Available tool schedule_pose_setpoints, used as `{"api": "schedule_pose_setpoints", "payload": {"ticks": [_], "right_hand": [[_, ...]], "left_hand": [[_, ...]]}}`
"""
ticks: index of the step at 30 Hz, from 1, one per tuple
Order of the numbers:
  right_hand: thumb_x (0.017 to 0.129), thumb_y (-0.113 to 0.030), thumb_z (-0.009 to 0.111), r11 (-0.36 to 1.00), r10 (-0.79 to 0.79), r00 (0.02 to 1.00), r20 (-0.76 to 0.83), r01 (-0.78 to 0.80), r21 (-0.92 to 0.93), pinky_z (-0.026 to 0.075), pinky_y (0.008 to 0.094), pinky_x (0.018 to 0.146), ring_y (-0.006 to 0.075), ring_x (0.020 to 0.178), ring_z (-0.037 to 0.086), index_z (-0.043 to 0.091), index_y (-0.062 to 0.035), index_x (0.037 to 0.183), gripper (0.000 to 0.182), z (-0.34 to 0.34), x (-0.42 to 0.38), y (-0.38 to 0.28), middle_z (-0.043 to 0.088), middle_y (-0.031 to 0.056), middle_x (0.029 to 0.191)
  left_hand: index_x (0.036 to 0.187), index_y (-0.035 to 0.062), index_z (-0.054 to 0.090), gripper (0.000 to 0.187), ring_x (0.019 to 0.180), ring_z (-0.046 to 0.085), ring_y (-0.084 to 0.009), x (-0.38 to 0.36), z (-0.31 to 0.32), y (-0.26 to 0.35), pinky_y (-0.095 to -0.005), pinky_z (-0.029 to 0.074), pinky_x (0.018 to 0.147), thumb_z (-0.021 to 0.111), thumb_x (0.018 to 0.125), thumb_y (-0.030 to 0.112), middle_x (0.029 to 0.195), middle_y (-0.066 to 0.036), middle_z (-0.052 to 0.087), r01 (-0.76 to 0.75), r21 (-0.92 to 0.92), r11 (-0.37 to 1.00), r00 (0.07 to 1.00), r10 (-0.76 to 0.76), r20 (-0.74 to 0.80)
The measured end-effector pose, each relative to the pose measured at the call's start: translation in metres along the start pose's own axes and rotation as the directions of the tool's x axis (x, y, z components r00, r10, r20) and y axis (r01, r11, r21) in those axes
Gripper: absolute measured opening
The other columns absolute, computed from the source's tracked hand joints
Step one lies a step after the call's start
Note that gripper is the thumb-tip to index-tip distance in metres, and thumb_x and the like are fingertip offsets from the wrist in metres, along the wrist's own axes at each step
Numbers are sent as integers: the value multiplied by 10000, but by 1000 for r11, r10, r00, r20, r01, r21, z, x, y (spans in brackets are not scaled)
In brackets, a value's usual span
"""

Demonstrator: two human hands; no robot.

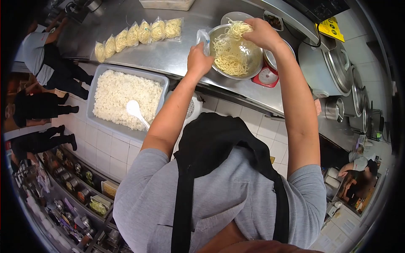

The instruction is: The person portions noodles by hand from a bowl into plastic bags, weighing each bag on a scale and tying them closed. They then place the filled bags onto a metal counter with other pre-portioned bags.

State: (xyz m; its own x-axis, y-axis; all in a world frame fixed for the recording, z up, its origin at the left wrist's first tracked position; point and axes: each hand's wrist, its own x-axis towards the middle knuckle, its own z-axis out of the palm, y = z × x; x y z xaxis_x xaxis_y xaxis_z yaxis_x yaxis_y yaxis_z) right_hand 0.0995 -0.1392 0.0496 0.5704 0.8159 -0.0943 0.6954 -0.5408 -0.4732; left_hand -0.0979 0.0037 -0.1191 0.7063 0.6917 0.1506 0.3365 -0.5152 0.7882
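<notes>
As left fingers pinch what seems a bag, right fingers clamp noodles at their tips

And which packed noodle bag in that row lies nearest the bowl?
The noodle bag at the row's right end; every other one lies farther left, away from the metal bowl.

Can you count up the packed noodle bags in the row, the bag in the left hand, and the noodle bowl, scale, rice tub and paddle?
Packed noodle bags: 7
Bag in left hand: 1
Noodle bowl: 1
Red scale: 1
Rice tub: 1
White paddle: 1
Total: 12
</notes>
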Motion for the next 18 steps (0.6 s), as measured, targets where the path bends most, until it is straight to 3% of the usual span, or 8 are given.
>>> {"api": "schedule_pose_setpoints", "payload": {"ticks": [2, 3, 4, 7, 9, 12, 14, 18], "right_hand": [[845, -227, 779, 985, -134, 990, 39, 137, -107, 591, 426, 994, 371, 1120, 759, 705, 1, 1381, 588, 6, 1, 11, 772, 255, 1225], [827, -248, 802, 983, -108, 988, 115, 123, -137, 596, 434, 995, 362, 1152, 752, 663, -5, 1435, 670, 23, 12, 33, 756, 261, 1273], [818, -227, 811, 993, 91, 930, 357, -59, -98, 583, 447, 1035, 369, 1219, 722, 598, -11, 1505, 751, 20, 6, 16, 715, 265, 1360], [819, -217, 827, 990, 91, 942, 324, -50, -133, 571, 451, 1067, 363, 1276, 692, 578, -68, 1540, 777, 87, 4, 46, 669, 254, 1432], [805, -204, 840, 976, 97, 980, 171, -60, -209, 531, 446, 1135, 383, 1358, 633, 606, -159, 1528, 761, 123, -9, 40, 566, 245, 1561], [846, -215, 833, 951, 179, 973, 149, -132, -279, 549, 469, 1118, 407, 1334, 655, 583, -201, 1568, 764, 137, -5, 39, 582, 241, 1543], [862, -199, 816, 952, 159, 981, 113, -122, -281, 528, 472, 1149, 394, 1355, 644, 620, -178, 1547, 712, 130, 6, 45, 613, 220, 1534], [864, -221, 809, 979, -6, 1000, 11, 8, -203, 545, 449, 1122, 354, 1297, 689, 697, -124, 1462, 616, 84, 11, 37, 733, 192, 1382]], "left_hand": [[1446, -99, 627, 735, 1279, 654, -444, 1, -2, 3, -470, 519, 1113, 831, 805, 196, 1347, -320, 674, 54, -18, 998, 998, -53, 31], [1446, -99, 627, 735, 1279, 654, -444, 2, -1, 2, -470, 519, 1113, 831, 805, 196, 1347, -320, 674, 50, -22, 999, 998, -49, 32], [1448, -100, 625, 741, 1276, 655, -445, 4, 1, 0, -472, 520, 1112, 834, 806, 205, 1347, -319, 672, 48, -13, 999, 998, -48, 33], [1454, -97, 620, 754, 1271, 656, -450, 3, 3, 1, -475, 521, 1110, 840, 806, 219, 1348, -320, 668, 44, -5, 999, 999, -44, 26], [1457, -95, 618, 759, 1268, 656, -453, 2, 3, 3, -476, 522, 1109, 843, 806, 225, 1349, -321, 666, 43, -1, 999, 999, -43, 17], [1463, -91, 613, 761, 1264, 657, -457, 1, 3, 2, -478, 523, 1105, 840, 806, 220, 1349, -323, 662, 23, -11, 1000, 1000, -23, 16], [1469, -87, 600, 740, 1216, 671, -474, 3, 3, 1, -493, 554, 1052, 834, 813, 165, 1310, -319, 654, -8, 31, 999, 1000, 7, 13], [1457, -91, 620, 751, 1261, 657, -460, 4, 1, 1, -480, 526, 1100, 831, 795, 195, 1337, -331, 664, 10, -21, 1000, 1000, -9, 19]]}}
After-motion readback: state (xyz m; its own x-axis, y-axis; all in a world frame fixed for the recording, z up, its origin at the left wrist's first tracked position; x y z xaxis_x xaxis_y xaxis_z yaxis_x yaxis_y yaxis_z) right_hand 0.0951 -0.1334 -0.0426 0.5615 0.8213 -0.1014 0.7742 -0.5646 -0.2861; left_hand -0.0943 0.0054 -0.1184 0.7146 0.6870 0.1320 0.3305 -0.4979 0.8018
